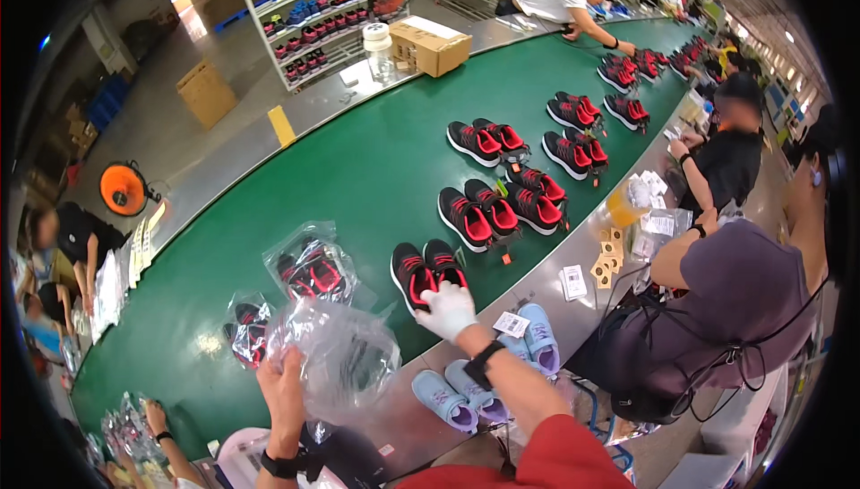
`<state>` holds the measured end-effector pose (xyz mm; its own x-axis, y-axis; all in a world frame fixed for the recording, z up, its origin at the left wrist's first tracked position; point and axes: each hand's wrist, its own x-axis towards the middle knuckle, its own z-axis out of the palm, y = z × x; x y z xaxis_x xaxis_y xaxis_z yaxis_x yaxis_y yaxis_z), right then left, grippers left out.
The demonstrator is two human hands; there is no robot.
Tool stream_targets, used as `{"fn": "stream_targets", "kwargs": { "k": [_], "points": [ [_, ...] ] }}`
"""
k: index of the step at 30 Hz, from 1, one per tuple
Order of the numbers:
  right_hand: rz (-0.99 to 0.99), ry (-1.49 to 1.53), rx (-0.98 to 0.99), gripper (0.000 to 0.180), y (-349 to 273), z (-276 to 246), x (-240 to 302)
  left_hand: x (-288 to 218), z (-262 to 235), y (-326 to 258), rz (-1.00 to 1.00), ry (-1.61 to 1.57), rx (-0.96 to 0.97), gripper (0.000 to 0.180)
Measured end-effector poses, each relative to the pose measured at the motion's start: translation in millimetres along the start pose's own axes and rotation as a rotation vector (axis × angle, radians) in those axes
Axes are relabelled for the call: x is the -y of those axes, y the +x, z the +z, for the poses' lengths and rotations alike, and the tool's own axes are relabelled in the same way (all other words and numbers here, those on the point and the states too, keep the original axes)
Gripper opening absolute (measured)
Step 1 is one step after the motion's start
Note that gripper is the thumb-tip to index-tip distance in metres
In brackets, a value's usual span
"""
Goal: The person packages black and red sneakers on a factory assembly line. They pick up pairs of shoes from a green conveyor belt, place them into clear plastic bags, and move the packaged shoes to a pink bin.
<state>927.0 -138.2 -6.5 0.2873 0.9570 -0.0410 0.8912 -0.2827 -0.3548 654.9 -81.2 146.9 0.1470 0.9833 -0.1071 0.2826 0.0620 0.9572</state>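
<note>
Shoes (428,274): black-and-red pair sits at the near edge of the green belt (358,175), toes pointing away from the person. Right hand (446,310), white glove, rests on top of the pair's near end, fingers curled over the heels; can't tell if it grips firmly. Left hand (285,377), bare, pinched on a clear plastic bag (336,355), held up crumpled and puffed, just left of the shoes and near side of the belt.

Two bagged pairs (309,265) lie on the belt left of the shoes, one nearer and further left. More black-and-red pairs (497,207) run in a loose line to the far right along the belt.

Blue shoes (488,373) sit on the grey desk (573,310) right under the right forearm, a white tag on one. Paper labels (573,281) and small tan tags lie further right on the desk.

Person in a dark shirt (726,292) sits to the right, arms on the desk. Cardboard box (430,46) stands on the far side of the belt.
</note>
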Motion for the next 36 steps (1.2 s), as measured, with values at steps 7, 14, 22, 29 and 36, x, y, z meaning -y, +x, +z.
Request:
{"fn": "stream_targets", "kwargs": {
  "k": [7,14,22,29,36],
  "points": [
    [0.062,1.679,-0.193,0.048,-75,-154,53,10,5,10,-0.037,-0.278,0.035,0.017],
    [-0.015,0.719,0.445,0.031,-134,-175,116,-29,-14,-21,0.286,-0.053,0.173,0.012],
    [-0.745,-0.198,0.273,0.030,-180,-159,188,-26,23,-8,0.436,0.071,0.219,0.026],
    [-1.149,-0.059,0.272,0.028,-179,-155,227,-79,19,-69,0.791,0.521,1.070,0.017],
    [-0.575,-0.033,0.269,0.044,-168,-135,189,-36,-85,-55,0.568,0.801,0.593,0.012]
  ]
}}
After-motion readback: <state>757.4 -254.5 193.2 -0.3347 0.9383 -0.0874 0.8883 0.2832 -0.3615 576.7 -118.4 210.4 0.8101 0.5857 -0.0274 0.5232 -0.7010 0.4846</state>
